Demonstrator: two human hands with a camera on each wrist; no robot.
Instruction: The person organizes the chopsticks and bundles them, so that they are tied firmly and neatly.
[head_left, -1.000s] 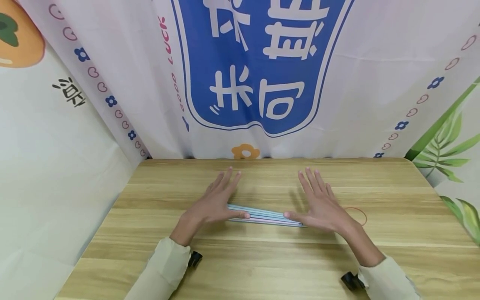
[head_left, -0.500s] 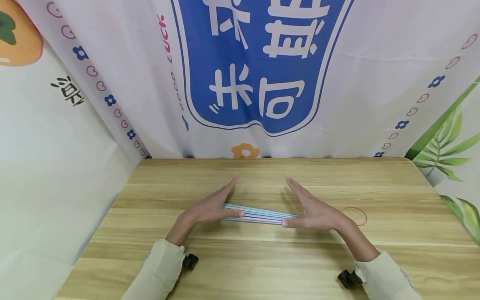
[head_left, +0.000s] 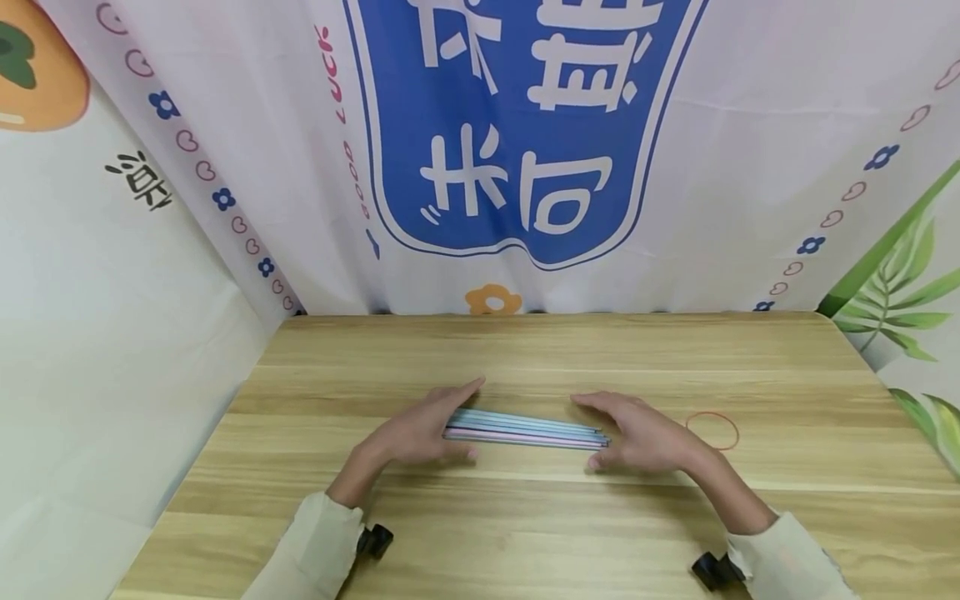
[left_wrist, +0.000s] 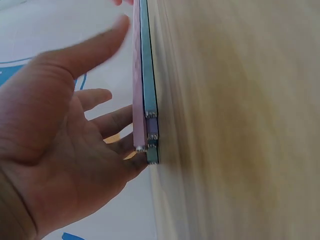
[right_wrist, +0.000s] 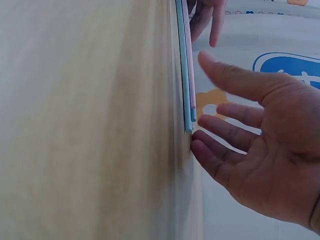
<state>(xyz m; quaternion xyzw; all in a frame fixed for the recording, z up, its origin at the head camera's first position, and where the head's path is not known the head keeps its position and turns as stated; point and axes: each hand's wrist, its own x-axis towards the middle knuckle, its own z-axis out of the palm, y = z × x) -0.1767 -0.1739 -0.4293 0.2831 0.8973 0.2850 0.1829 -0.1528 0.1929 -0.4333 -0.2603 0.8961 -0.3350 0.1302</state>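
Several slim chopsticks (head_left: 525, 428), light blue, pink and purple, lie side by side in a bundle on the wooden table. Their squared ends point left and their thinner ends point right. My left hand (head_left: 423, 429) is at the left ends, thumb on the near side and fingers on the far side, loosely bent without gripping. At the right ends, my right hand (head_left: 641, 429) cups the tips the same way, its thumb apart from them. In the left wrist view, the pink chopstick (left_wrist: 139, 100) rests above others, with fingers behind the ends.
A thin red ring like a rubber band (head_left: 712, 430) lies just right of my right hand. A printed white cloth (head_left: 300, 150) hangs behind the table's (head_left: 510, 525) far edge. Small black wrist cameras (head_left: 375, 542) stick out from both sleeves.
Both hands have lowered around the bundle. The fingers, raised and spread before, now come down on the far side, while the thumbs move from over the chopsticks to their near side.
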